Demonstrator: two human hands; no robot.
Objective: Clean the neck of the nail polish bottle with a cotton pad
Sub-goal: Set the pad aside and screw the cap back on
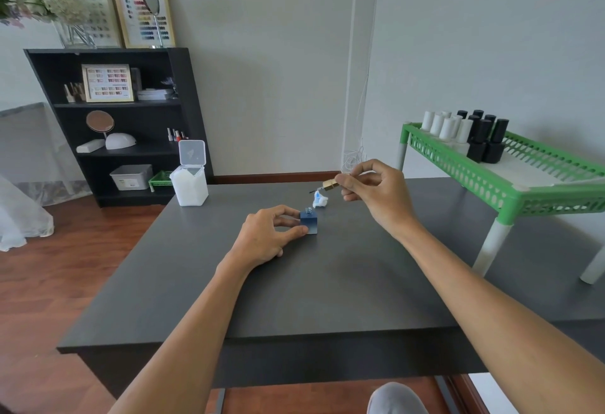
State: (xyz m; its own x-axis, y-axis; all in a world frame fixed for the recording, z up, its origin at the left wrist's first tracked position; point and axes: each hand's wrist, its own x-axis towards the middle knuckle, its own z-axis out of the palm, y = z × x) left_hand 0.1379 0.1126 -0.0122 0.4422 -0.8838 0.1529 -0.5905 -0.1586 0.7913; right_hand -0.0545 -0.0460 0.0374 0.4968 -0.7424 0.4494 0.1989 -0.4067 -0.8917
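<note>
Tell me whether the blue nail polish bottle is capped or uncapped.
Uncapped. The square blue glass nail polish bottle shows its bare threaded neck, and the right hand holds the gold brush cap away from it.

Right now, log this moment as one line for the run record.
left hand: holds blue bottle on table | right hand: holds gold cap, brush out | bottle: open | cotton pad: behind bottle, blue-stained
</note>
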